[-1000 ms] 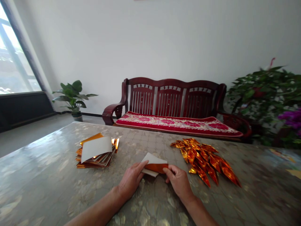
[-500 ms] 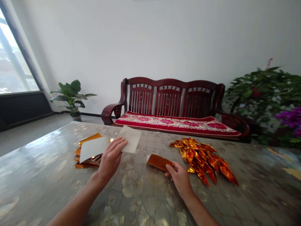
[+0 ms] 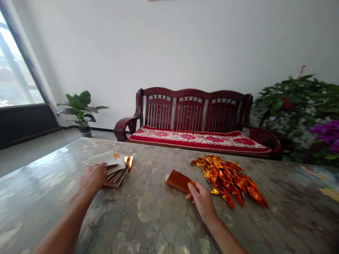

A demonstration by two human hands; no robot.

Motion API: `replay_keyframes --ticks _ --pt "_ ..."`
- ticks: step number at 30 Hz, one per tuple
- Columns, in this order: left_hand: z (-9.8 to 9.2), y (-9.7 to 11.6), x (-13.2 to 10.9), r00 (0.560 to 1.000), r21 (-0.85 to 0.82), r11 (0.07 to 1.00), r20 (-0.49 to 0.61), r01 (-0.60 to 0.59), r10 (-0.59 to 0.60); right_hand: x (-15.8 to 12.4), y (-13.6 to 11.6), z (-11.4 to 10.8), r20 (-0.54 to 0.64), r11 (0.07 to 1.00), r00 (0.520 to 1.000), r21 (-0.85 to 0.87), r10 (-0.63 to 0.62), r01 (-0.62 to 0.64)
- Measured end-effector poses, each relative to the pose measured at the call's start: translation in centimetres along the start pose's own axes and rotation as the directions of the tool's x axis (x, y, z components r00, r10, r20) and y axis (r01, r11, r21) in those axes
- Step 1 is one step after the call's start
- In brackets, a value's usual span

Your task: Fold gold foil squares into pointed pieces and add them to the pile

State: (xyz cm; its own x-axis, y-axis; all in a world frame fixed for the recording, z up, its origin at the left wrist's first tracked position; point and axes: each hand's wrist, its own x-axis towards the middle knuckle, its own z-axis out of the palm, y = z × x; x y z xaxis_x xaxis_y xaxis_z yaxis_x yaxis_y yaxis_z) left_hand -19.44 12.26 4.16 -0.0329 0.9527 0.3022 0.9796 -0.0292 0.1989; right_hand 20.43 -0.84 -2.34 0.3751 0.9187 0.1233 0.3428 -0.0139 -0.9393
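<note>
In the head view, my left hand (image 3: pixel 93 177) is at the near left side of a loose stack of foil paper sheets (image 3: pixel 116 178). Its fingers are bent over the sheets' edge, with the thumb hidden. White backs face up on the top sheets, and shiny gold-orange foil shows at the stack's right. My right hand (image 3: pixel 201 199) pinches one end of a folded foil paper strip (image 3: pixel 180 180), orange-brown with a white edge at its left end. Right of this hand lies a pile of folded orange foil ingots (image 3: pixel 225 174), pointed at their ends.
The table (image 3: pixel 148 218) has a glossy, flower-patterned cover. Clear plastic packaging (image 3: pixel 315 176) lies at its right side. Beyond the far edge stands a dark red wooden bench (image 3: pixel 190 109) with a red floral runner (image 3: pixel 198 138). Potted plants (image 3: pixel 79 109) flank the bench.
My left hand has moved left, from a white-backed sheet to the stack's left side. That separate sheet no longer lies apart; the stack looks fanned rightward. My right hand holds the strip almost unmoved.
</note>
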Motion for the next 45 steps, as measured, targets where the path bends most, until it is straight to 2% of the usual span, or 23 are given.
replay_keyframes --ticks 4,6,8,10,11,12,14,16,18,20,23,25,27,29,31,33,35,37,38,40,42,43,45 --pt "-0.4 0.4 0.1 0.984 0.06 0.997 0.166 0.051 -0.06 0.0 -0.1 0.0 0.0 0.997 1.0 0.071 0.005 -0.005" --pt "-0.7 0.8 -0.1 0.981 0.104 0.993 0.174 0.063 -0.08 0.1 -0.2 0.0 -0.003 0.991 1.0 0.136 0.003 -0.002" --pt "-0.8 1.6 -0.5 0.995 0.153 0.987 0.078 0.047 -0.06 0.1 -0.5 0.0 -0.002 0.979 1.0 0.205 -0.005 0.005" --pt "-0.5 2.8 -1.0 0.996 0.166 0.986 -0.077 -0.034 0.047 0.0 -0.7 -0.2 0.005 0.963 1.0 0.268 -0.019 0.017" --pt "-0.3 3.7 -1.4 0.987 0.123 0.985 -0.093 -0.12 0.132 0.0 -0.8 -0.3 0.012 0.955 1.0 0.298 -0.024 0.02" --pt "0.0 4.6 -1.8 0.967 0.041 0.969 -0.074 -0.243 0.245 0.0 -0.9 -0.4 0.019 0.945 0.999 0.327 -0.028 0.021" --pt "0.9 6.7 -3.0 0.864 -0.182 0.849 -0.013 -0.496 0.503 0.0 -0.8 -0.7 0.035 0.924 0.999 0.382 -0.038 0.021" --pt "1.9 8.8 -4.3 0.764 -0.357 0.714 0.001 -0.602 0.645 0.0 -0.6 -0.8 0.037 0.9 0.998 0.434 -0.056 0.035" --pt "2.8 10.7 -5.6 0.7 -0.471 0.617 -0.002 -0.631 0.714 0.0 -0.3 -0.9 0.031 0.872 0.996 0.486 -0.079 0.054" --pt "3.6 12.2 -6.6 0.675 -0.541 0.555 -0.033 -0.632 0.737 -0.1 -0.3 -0.9 0.038 0.847 0.996 0.529 -0.084 0.051" --pt "4.4 13.8 -7.6 0.599 -0.599 0.454 -0.055 -0.66 0.799 -0.5 -1.0 -0.8 0.088 0.829 0.995 0.56 -0.054 -0.005" --pt "4.7 14.4 -7.9 0.571 -0.635 0.418 -0.043 -0.649 0.82 -0.9 -1.7 -0.7 0.128 0.828 0.991 0.56 -0.038 -0.04" --pt "5.0 14.6 -8.2 0.575 -0.669 0.407 -0.037 -0.621 0.817 -1.1 -2.2 -0.4 0.15 0.839 0.988 0.542 -0.037 -0.051" --pt "5.2 14.7 -8.3 0.619 -0.676 0.436 -0.039 -0.594 0.784 -1.0 -2.2 -0.1 0.136 0.848 0.99 0.527 -0.024 -0.052" --pt "5.0 14.5 -8.3 0.675 -0.61 0.513 -0.049 -0.603 0.736 -0.7 -1.8 0.1 0.085 0.854 0.996 0.518 0.01 -0.052" --pt "4.6 14.3 -8.2 0.705 -0.453 0.611 -0.056 -0.649 0.707 -0.4 -1.2 0.1 -0.008 0.881 1.0 0.473 0.026 -0.02" --pt "4.2 14.3 -8.3 0.707 -0.259 0.676 -0.041 -0.69 0.706 -0.3 -0.9 -0.3 -0.128 0.939 0.991 0.333 -0.046 0.086" --pt "4.0 14.4 -8.5 0.701 -0.114 0.694 -0.027 -0.711 0.713 -0.9 -1.1 -0.7 -0.177 0.96 0.956 0.114 -0.234 0.256" --pt "4.0 14.6 -8.7 0.693 -0.067 0.69 -0.031 -0.721 0.721 -1.3 -1.5 -0.8 -0.121 0.936 0.929 0.002 -0.35 0.353" --pt "4.2 15.0 -9.3 0.666 -0.014 0.667 -0.061 -0.745 0.743 -2.5 -2.5 -0.6 0.06 0.828 0.842 -0.16 -0.536 0.538" --pt "4.3 15.3 -9.8 0.634 0.003 0.638 -0.108 -0.77 0.766 -3.8 -3.6 0.1 0.228 0.729 0.775 -0.264 -0.589 0.631" --pt "4.3 15.5 -10.0 0.619 0.001 0.625 -0.134 -0.781 0.774 -4.3 -4.0 0.6 0.28 0.697 0.76 -0.303 -0.587 0.65" --pt "4.1 15.6 -10.3 0.592 -0.026 0.598 -0.181 -0.801 0.785 -4.9 -4.4 1.5 0.3 0.662 0.756 -0.366 -0.581 0.654"
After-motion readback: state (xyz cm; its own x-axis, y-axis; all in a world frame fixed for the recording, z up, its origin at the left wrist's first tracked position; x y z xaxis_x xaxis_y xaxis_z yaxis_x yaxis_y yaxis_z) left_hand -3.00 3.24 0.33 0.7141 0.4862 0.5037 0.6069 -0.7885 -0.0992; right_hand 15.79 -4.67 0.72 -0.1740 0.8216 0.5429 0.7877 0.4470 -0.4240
